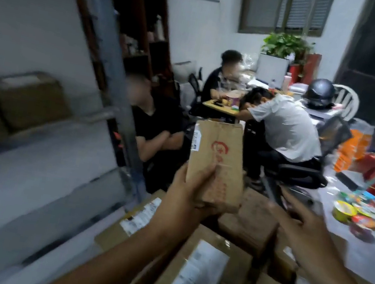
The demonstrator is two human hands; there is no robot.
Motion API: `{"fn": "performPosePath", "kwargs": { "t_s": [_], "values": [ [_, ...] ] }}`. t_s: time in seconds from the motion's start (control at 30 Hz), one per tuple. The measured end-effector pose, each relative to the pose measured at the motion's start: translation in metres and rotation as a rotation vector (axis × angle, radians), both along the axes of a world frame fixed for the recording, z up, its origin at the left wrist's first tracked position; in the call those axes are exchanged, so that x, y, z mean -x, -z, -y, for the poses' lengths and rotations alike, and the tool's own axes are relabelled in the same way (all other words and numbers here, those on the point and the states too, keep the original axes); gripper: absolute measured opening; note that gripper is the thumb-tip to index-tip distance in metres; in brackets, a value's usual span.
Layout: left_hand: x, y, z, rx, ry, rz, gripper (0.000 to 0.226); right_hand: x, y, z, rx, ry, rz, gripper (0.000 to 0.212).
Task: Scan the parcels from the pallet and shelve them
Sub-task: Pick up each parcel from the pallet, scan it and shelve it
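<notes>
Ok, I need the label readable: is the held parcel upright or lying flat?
Upright: the left hand grips the parcel at its lower end, its long side standing near vertical.

Your way left: shelf bay [35,157] looks open, though blurred. Shelf post [110,58], seated person [157,124] block ahead; parcels [199,269] crowd below.

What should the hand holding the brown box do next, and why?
Probably turn the parcel in the left hand so its white label, on the side edge, faces the right hand; scanning likely comes before the shelf at left.
</notes>
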State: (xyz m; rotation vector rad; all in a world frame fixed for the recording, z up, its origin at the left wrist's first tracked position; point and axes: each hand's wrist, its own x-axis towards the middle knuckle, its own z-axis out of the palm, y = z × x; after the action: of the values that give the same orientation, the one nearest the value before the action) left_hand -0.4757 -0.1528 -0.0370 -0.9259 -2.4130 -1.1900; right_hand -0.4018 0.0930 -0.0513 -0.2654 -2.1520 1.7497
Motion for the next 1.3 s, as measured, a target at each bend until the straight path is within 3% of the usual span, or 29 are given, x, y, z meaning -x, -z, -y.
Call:
{"fn": "performPosePath", "kwargs": {
  "t_s": [0.13,0.27,0.37,0.73,0.83,0.93,1.0,1.3],
  "values": [
    [0.026,-0.043,0.066,-0.027,-0.280,-0.036,0.086,0.065,-0.030,0.063,0.028,-0.176,-0.069,0.057],
    [0.058,-0.080,0.131,-0.079,-0.512,-0.079,0.081,0.117,-0.062,0.130,-0.003,-0.416,-0.112,0.046],
    [0.079,-0.090,0.163,-0.124,-0.633,-0.059,0.079,0.147,-0.071,0.164,-0.024,-0.554,-0.137,0.057],
    [0.142,-0.081,0.178,-0.113,-0.861,0.071,0.085,0.233,-0.073,0.222,-0.104,-0.605,-0.155,0.066],
    [0.153,-0.071,0.169,0.083,-1.029,-0.237,0.084,0.253,-0.075,0.235,-0.116,-0.609,-0.164,0.065],
    [0.168,-0.046,0.175,0.466,-0.939,-0.705,0.065,0.272,-0.081,0.247,-0.139,-0.603,-0.108,0.065],
    [0.179,-0.031,0.187,0.591,-0.881,-0.807,0.063,0.279,-0.081,0.242,-0.136,-0.592,-0.071,0.063],
    [0.206,-0.037,0.207,0.767,-0.936,-0.379,0.090,0.251,-0.065,0.149,-0.260,-0.531,0.043,0.060]
  ]
}}
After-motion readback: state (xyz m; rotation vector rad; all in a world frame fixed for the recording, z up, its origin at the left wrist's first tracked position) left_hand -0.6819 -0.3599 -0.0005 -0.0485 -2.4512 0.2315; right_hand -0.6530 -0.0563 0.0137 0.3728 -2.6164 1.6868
